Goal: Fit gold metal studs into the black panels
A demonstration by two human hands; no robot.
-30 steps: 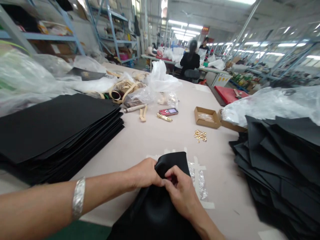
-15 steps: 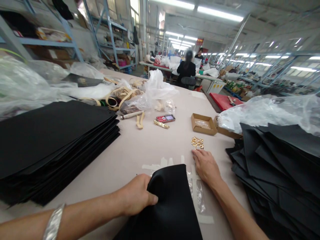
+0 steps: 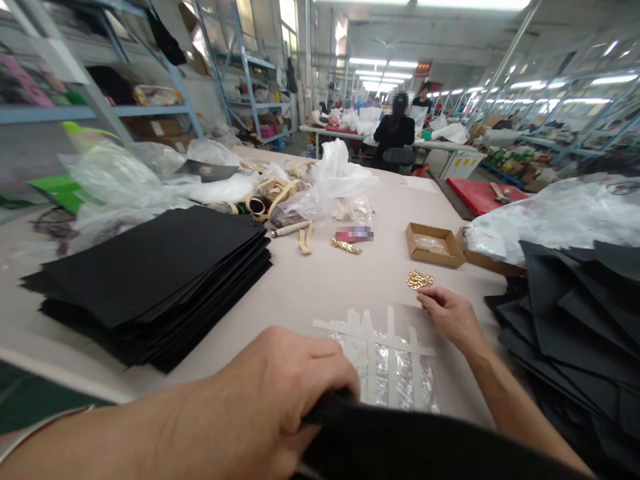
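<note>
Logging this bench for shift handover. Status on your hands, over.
Left hand gripping black fabric piece. Right hand at gold metal pieces. Taped clear plastic sheet beside right hand.

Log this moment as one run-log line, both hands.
left hand: grips black material | right hand: fingertips beside gold fittings | nearby: taped clear plastic

"Where's everything on my tabletop (image 3: 320, 293)?"

"A stack of sheets (image 3: 150, 280) lies toward your left, a heap of sheets (image 3: 565, 327) at the right edge, and a taped plastic film (image 3: 380, 360) between them at the near edge."

"And ahead?"

"Metal fittings (image 3: 419, 280), with a cardboard tray (image 3: 433, 245) just behind."
</note>
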